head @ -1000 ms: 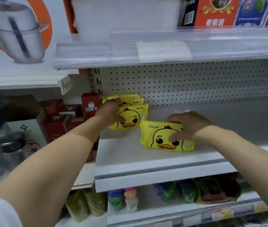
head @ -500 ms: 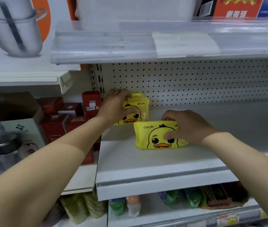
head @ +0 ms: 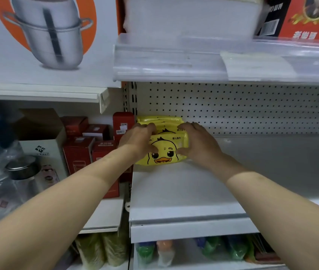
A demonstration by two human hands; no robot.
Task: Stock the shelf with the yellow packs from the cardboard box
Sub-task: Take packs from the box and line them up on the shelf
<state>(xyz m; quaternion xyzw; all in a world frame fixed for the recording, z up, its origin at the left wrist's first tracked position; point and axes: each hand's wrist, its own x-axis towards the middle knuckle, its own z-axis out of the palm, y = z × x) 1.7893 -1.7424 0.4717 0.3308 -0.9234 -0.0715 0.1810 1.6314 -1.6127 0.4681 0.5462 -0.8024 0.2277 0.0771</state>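
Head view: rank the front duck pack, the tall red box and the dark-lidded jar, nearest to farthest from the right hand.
1. Front duck pack: gripped by the right hand.
2. Tall red box: left of that pack.
3. Dark-lidded jar: far left, lower.

the packs (head: 162,151) are stood in a row at the left end of the shelf (head: 184,191), one behind another, close before the perforated back panel (head: 252,108). the row is gripped at its left side by the left hand (head: 138,140) and at its right side by the right hand (head: 197,144). boxes (head: 80,152) are stacked on the neighbouring shelf to the left. bottles (head: 174,252) are kept on the level below, and an upper shelf (head: 174,65) is fixed above.
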